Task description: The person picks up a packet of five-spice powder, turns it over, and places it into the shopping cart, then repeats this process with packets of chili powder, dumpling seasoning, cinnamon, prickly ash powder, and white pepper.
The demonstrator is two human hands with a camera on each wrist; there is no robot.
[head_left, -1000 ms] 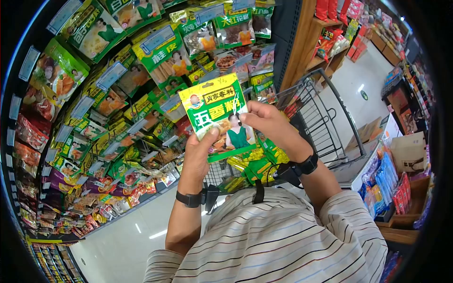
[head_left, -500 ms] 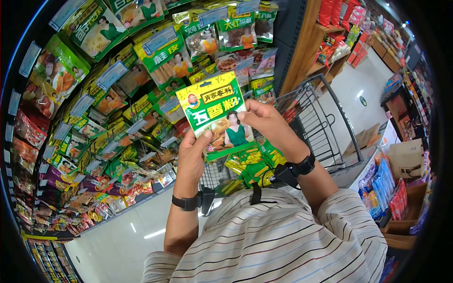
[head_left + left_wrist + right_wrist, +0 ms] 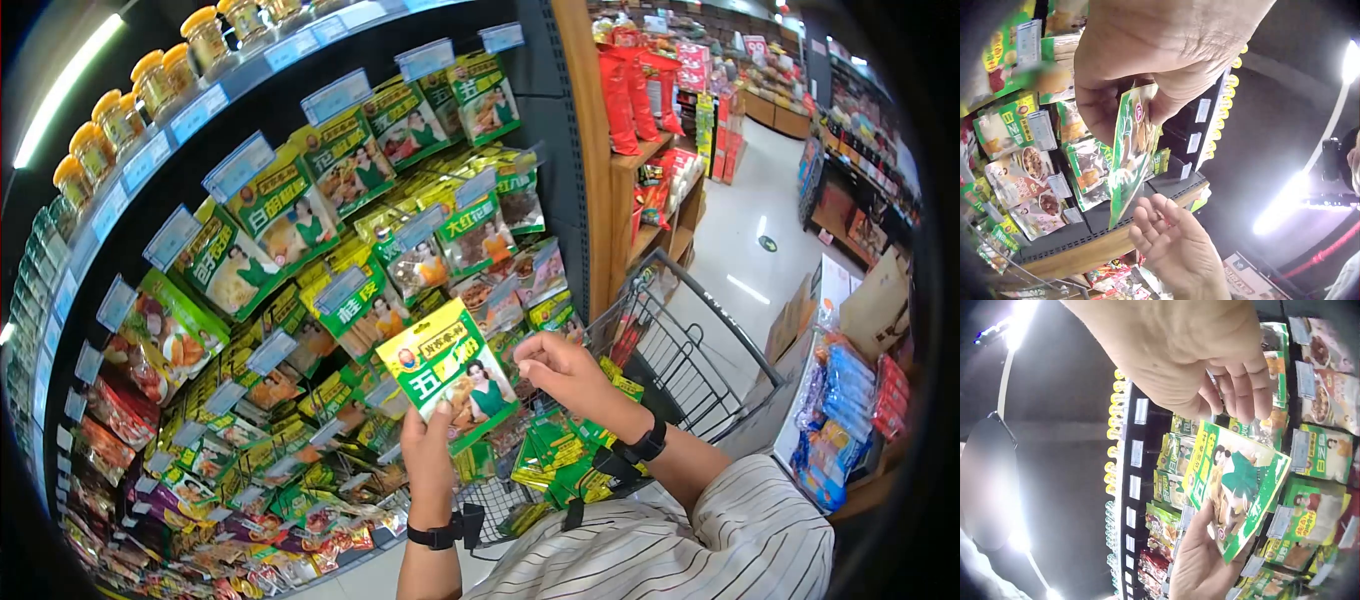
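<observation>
A green-and-yellow spice packet (image 3: 452,385) faces up in front of the body, with a hang hole at its top edge and a picture of a person in green. My left hand (image 3: 428,452) pinches it by its lower left corner, thumb across the front. In the left wrist view the packet (image 3: 1132,147) shows nearly edge-on below the left hand (image 3: 1166,50). My right hand (image 3: 582,385) hovers just off the packet's right side, fingers loosely bent around nothing. The right wrist view shows the right hand (image 3: 1210,356) above the packet's top edge.
Hanging spice packets (image 3: 285,225) with price tags fill the rack ahead and left. Yellow-lidded jars (image 3: 155,85) line the shelf above. A wire shopping cart (image 3: 690,375) stands at the right, with green packets (image 3: 555,445) inside. Beyond it are a wooden shelf (image 3: 580,160) and boxes (image 3: 875,305).
My right hand has let go of the packet and drawn slightly right. The left hand still holds it. The head view has tilted up, bringing the jars and upper packets into sight.
</observation>
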